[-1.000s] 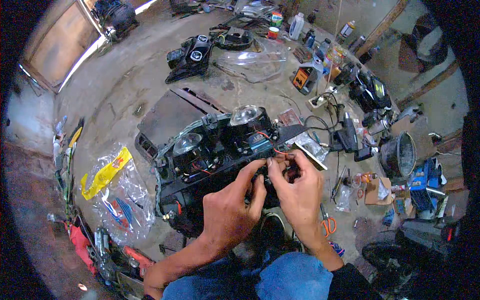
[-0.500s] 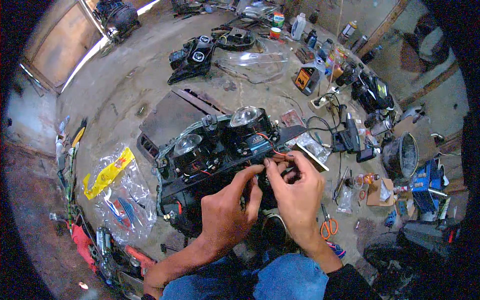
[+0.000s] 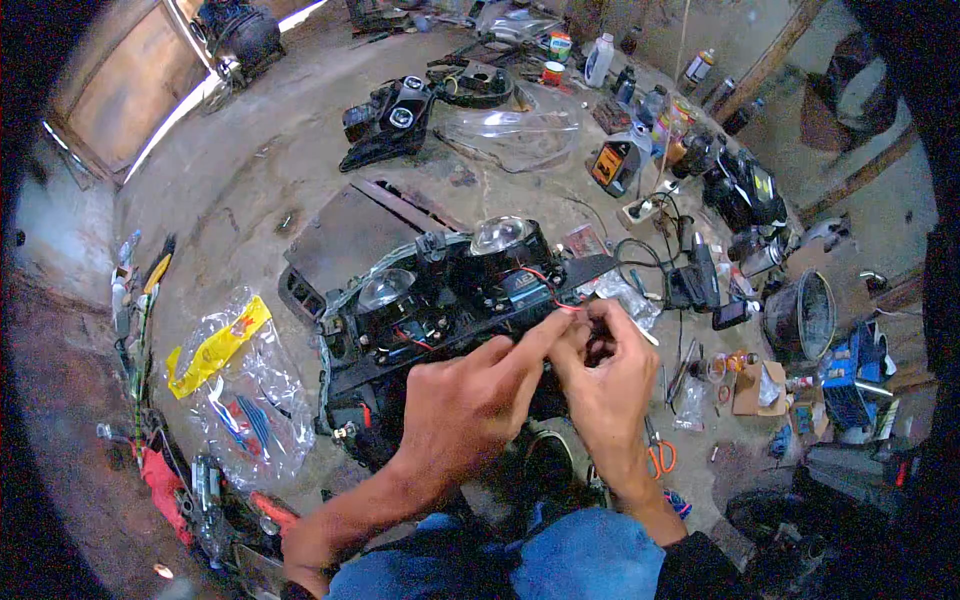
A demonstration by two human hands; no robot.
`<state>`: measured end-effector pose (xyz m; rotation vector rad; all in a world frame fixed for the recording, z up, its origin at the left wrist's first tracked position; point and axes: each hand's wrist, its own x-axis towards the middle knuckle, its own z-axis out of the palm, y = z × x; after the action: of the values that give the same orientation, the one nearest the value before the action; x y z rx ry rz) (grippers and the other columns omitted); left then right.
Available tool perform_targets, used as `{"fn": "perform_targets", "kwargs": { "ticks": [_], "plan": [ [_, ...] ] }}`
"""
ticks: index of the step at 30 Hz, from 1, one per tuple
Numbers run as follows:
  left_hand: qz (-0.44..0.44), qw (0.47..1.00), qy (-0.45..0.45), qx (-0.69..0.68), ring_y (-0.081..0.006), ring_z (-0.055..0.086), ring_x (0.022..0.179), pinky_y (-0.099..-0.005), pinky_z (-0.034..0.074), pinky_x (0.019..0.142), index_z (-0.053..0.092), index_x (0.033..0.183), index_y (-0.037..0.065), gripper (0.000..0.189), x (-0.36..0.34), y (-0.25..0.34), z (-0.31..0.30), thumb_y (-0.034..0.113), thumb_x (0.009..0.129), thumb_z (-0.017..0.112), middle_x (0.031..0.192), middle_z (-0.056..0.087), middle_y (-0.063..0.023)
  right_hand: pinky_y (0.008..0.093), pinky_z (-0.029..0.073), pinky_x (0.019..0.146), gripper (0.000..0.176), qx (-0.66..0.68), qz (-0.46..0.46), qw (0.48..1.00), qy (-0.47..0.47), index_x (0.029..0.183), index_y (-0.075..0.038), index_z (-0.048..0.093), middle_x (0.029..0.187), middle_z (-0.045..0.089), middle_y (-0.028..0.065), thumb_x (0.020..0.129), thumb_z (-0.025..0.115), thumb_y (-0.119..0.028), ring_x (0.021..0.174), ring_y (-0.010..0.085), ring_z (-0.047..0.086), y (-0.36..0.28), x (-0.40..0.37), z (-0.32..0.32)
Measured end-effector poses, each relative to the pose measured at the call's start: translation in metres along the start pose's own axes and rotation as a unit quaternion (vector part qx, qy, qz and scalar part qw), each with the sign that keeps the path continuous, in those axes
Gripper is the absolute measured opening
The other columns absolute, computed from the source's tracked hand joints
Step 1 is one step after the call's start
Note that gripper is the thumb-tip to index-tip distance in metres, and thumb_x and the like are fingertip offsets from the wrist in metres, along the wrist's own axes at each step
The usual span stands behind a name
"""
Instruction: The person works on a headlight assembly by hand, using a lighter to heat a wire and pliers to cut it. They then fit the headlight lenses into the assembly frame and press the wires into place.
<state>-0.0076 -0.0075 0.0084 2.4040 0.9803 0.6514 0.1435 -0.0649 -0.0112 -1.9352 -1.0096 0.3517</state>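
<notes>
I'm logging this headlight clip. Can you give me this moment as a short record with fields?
Workpiece: headlight assembly with two projector lenses
Left hand: fingertips at the red wire, grip unclear
Right hand: pinching the red wire's end
Nearby: orange-handled scissors, plastic bag with yellow label
Floor: concrete, strewn with parts

headlight housing (image 3: 440,300): black plastic, matt | lenses (image 3: 497,235): clear, glossy | red wire (image 3: 556,303): smooth plastic sheath | floor (image 3: 270,170): rough matt concrete | bag (image 3: 240,390), left of frame: crinkled glossy clear plastic | panel (image 3: 110,80), upper left: wood | trousers (image 3: 580,560), bottom edge: blue denim cloth | scissors (image 3: 655,457), lower right: orange plastic handles
</notes>
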Motion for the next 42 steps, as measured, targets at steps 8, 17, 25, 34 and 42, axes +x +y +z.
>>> {"fn": "perform_targets", "kwargs": {
  "ticks": [8,17,25,34,42],
  "plan": [
    [0.092,0.989,-0.043,0.108,-0.0248,0.073,0.064,-0.0399,0.056,0.052,0.069,0.134,0.023,0.038,0.031,-0.009,-0.005,0.018,0.097,0.071,0.078,0.071,-0.0039,0.0362,0.055,0.07,0.021,0.057,-0.037,0.997,0.022,0.101,-0.002,0.068,0.089,0.072,0.0118,0.086,0.08,-0.01,0.076,0.0249,0.07,-0.003,0.003,-0.009],
    [0.11,0.991,0.025,0.076,-0.0242,0.072,0.063,-0.0363,0.055,0.052,0.071,0.118,0.02,0.021,0.036,-0.007,0.004,0.019,0.097,0.073,0.081,0.072,-0.0028,0.0319,0.054,0.066,0.019,0.041,-0.129,0.99,0.023,0.108,-0.003,0.075,0.088,0.069,0.0088,0.09,0.078,-0.007,0.072,0.0183,0.068,0.005,0.01,-0.017],
    [0.142,0.983,-0.002,0.118,-0.0191,0.072,0.065,-0.0365,0.054,0.05,0.064,0.126,0.018,0.037,0.037,-0.008,0.001,0.012,0.089,0.07,0.083,0.06,-0.001,0.0361,0.052,0.067,0.011,0.045,-0.165,0.984,-0.049,0.097,0.0,0.069,0.086,0.065,0.0112,0.089,0.073,-0.006,0.074,0.0214,0.064,0.012,0.023,-0.028],
    [0.134,0.986,-0.003,0.099,-0.0214,0.073,0.067,-0.0385,0.055,0.052,0.063,0.127,0.016,0.04,0.04,-0.011,-0.002,0.008,0.088,0.068,0.084,0.06,-0.0031,0.032,0.045,0.069,0.014,0.12,-0.048,0.991,-0.037,0.086,0.002,0.061,0.081,0.06,0.005,0.091,0.066,-0.01,0.075,0.0132,0.055,0.027,0.021,-0.065],
    [0.11,0.991,0.013,0.076,-0.0274,0.071,0.064,-0.0392,0.054,0.052,0.069,0.118,0.018,0.022,0.043,-0.01,0.0,0.013,0.097,0.071,0.087,0.072,-0.0041,0.0335,0.046,0.067,0.028,-0.044,0.114,0.991,-0.054,0.084,0.002,0.064,0.071,0.06,0.0054,0.102,0.071,-0.018,0.071,0.0132,0.056,0.114,-0.028,-0.117]
  ]
}}
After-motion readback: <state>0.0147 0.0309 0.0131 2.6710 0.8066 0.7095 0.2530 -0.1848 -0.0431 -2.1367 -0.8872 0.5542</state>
